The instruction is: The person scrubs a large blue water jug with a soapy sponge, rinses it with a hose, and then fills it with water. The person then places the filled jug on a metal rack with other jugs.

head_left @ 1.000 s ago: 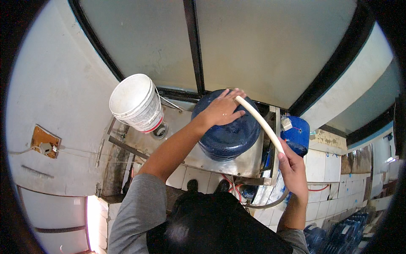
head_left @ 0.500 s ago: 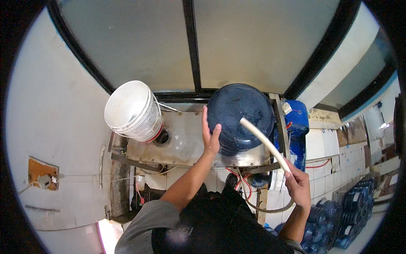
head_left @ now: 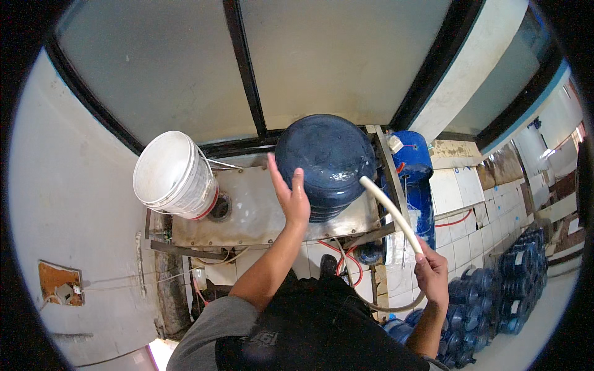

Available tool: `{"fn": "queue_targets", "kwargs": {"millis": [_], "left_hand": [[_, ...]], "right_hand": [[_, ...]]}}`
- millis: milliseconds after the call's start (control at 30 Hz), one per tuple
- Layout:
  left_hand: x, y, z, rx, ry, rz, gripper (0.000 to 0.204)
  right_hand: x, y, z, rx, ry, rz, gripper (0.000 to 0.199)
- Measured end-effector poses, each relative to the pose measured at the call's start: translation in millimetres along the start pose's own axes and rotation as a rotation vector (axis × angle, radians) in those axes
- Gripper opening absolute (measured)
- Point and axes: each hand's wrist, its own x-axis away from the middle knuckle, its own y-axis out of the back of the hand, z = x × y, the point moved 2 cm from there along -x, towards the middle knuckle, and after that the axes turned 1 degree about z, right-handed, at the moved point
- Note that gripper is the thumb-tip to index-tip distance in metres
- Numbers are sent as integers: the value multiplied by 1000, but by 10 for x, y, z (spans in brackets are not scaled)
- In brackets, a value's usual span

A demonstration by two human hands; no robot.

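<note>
A dark blue water jug point(head_left: 325, 151) stands bottom-up on the metal counter point(head_left: 260, 219). Water glistens on its round base near the front right edge. My right hand point(head_left: 431, 271) is closed around a cream-coloured hose point(head_left: 396, 213), whose free end reaches the right edge of the jug's base. The rest of the hose loops down below the counter. At the jug's left side my left hand point(head_left: 291, 195) is open, fingers stretched and thumb apart. Whether its palm touches the jug I cannot tell.
A white bucket point(head_left: 166, 170) lies tilted on the counter's left part, beside a round drain hole point(head_left: 219, 207). Right of the counter stands a blue plastic container point(head_left: 411, 154). Several blue jugs point(head_left: 476, 303) stack on the tiled floor at right. A frosted window point(head_left: 334, 55) rises behind.
The hose end has moved from over the middle of the jug's base to its right edge. My left hand stays open at the jug's left. The whole view has shifted and tilted slightly.
</note>
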Motion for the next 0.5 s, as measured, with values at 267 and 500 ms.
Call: {"fn": "queue_targets", "kwargs": {"millis": [267,500], "left_hand": [[155,-657,-511,-844,-680,1121,62],[278,-755,-291,-1084,-767,1008,44]], "right_hand": [[-617,-222,-124,-95,-94,385,30],[-3189,333,-976,505,589,-429,44]]}}
